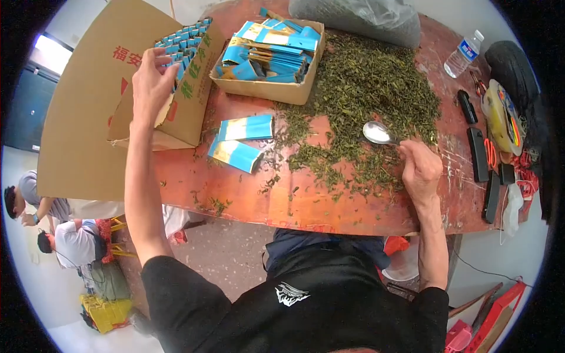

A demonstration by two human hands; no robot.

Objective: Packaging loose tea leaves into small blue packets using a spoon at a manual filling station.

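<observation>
My left hand (152,86) hovers at the long cardboard box (194,110), thumb and fingers parted. Just beyond the fingertips, blue packets (190,37) stand packed in rows inside that box; whether a finger touches one is hard to tell. At the other side, my right hand (421,170) grips the handle of a metal spoon (376,132). Its bowl looks bare and shiny, over the heap of dried tea leaves (375,84). Between my hands, two blue and gold packets (246,127) lie on the red table (309,216), partly overlapping.
A shallow cardboard box (269,90) holds many flat blue packets. Behind the leaves rests a clear plastic bag (357,17). On the right are a water bottle (463,55), black devices (476,154) and orange-handled scissors (490,152). Two people (75,242) sit at far left.
</observation>
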